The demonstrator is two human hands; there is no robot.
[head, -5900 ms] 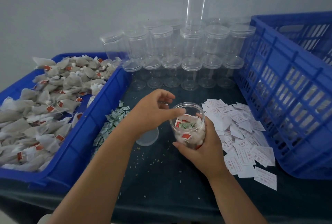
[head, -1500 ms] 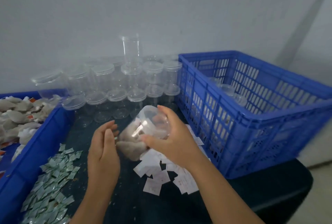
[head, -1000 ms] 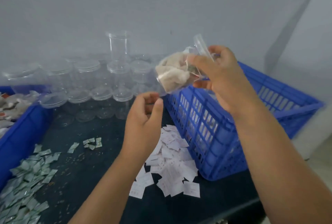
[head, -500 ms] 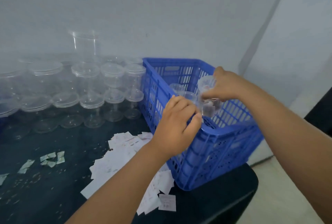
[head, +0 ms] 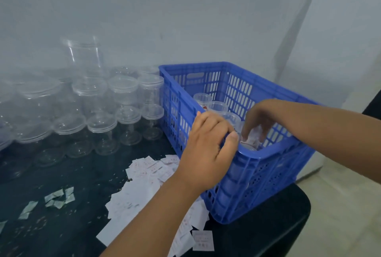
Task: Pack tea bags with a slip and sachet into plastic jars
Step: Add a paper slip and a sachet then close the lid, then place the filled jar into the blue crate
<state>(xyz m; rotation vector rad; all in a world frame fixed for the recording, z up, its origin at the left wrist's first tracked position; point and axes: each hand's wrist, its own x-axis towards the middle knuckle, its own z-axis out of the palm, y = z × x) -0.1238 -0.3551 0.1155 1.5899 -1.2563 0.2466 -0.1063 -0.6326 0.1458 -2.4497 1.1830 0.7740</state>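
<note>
- 0.5 s earlier my right hand (head: pixel 260 119) had held the filled jar (head: pixel 251 140) above the blue crate (head: pixel 268 152). It then sat inside beside 3 packed jars (head: pixel 217 106), with my fingers curled round its top.
- My left hand (head: pixel 207 147) gripped the crate's rim.
- I judged that jar done.

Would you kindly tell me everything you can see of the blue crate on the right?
The blue crate is moulded plastic, open-topped, with slotted walls, a handle cut-out in the far wall and perforations low on the near side. It stands upright on the dark table near its right end. Lidded clear jars stand inside along the left wall. The left hand grips its near-left rim; the right hand reaches inside, holding a filled jar at the near corner. White paper slips lie against its base.
</note>
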